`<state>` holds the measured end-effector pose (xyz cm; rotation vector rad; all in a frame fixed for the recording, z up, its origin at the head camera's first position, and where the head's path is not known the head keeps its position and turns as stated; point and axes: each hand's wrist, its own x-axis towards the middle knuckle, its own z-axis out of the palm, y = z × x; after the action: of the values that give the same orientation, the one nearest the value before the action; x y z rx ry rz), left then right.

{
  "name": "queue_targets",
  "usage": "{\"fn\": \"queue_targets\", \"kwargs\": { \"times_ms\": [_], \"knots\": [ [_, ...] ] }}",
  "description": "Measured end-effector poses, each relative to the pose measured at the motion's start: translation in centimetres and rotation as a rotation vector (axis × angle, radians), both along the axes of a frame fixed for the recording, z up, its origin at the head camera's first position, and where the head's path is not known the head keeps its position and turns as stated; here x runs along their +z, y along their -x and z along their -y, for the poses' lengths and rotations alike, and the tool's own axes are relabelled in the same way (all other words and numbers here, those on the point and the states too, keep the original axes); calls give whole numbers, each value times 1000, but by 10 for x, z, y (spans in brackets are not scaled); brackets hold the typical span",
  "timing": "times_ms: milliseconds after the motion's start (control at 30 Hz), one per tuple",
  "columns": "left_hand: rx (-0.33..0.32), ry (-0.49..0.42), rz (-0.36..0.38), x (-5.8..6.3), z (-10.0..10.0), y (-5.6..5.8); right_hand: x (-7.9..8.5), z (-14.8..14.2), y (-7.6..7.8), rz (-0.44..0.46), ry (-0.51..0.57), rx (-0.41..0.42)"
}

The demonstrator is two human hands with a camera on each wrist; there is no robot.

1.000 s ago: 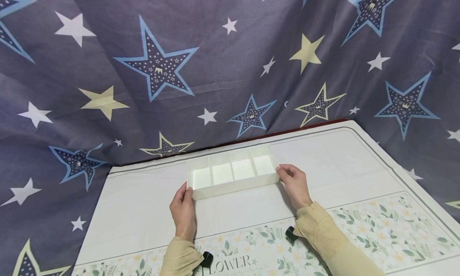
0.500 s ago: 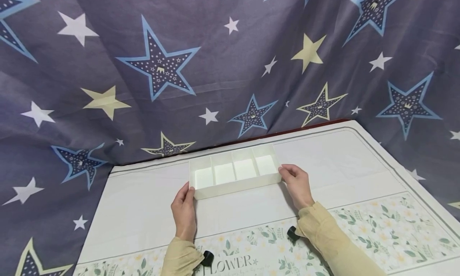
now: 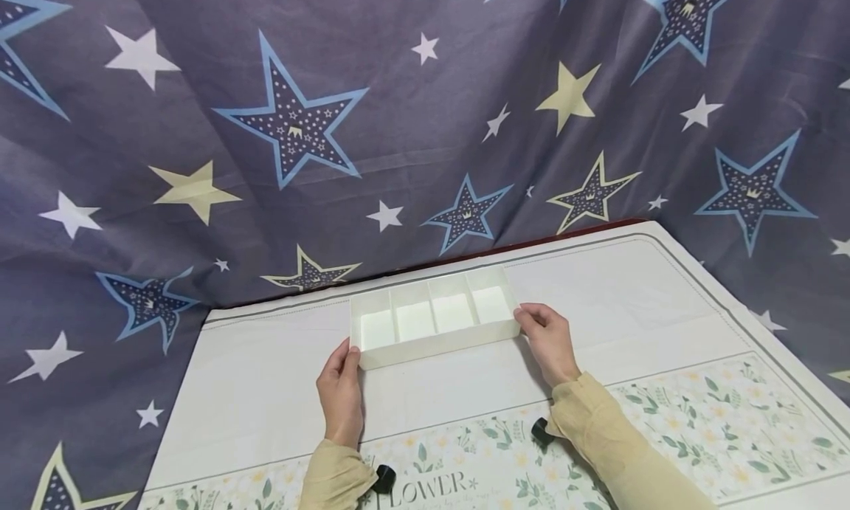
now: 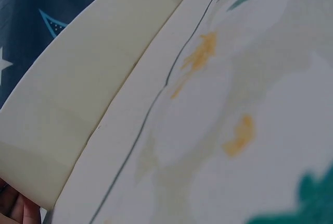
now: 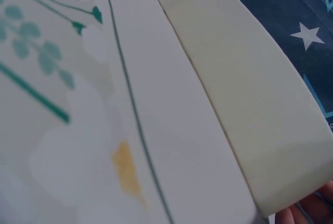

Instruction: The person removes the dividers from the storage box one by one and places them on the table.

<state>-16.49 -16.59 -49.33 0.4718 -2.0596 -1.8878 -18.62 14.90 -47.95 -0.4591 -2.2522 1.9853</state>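
Note:
A white divided storage box (image 3: 438, 345) with a row of several compartments rests on the table near its back edge; no contents show inside. My left hand (image 3: 341, 395) grips its left end, thumb at the front corner and fingers along the side. At the opposite end, my right hand (image 3: 548, 342) holds the right front corner between thumb and curled fingers. The left wrist view shows the box's plain long wall (image 4: 93, 67) with left fingers (image 4: 21, 208) at its lower end. In the right wrist view, right fingers (image 5: 312, 211) wrap the near end.
A white tablecloth (image 3: 265, 392) with a grey border line and a floral printed band (image 3: 717, 414) covers the table. A dark curtain with stars (image 3: 412, 126) hangs right behind the table's back edge. A small black object (image 3: 384, 479) sits at the left cuff, another (image 3: 541, 432) at the right.

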Motion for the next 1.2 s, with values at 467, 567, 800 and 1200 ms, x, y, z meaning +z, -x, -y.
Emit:
{"fn": "queue_targets", "kwargs": {
  "times_ms": [467,567,800,1200],
  "knots": [
    [19,21,-6,-4,1,0,-2,0,0,14,-15,14],
    [9,22,-15,-4,2,0,-2,0,1,12,-12,11],
    [11,35,-12,-5,1,0,-1,-1,2,5,-24,19],
    [-11,28,-16,-5,1,0,2,-3,1,-15,-17,21]
  ]
}}
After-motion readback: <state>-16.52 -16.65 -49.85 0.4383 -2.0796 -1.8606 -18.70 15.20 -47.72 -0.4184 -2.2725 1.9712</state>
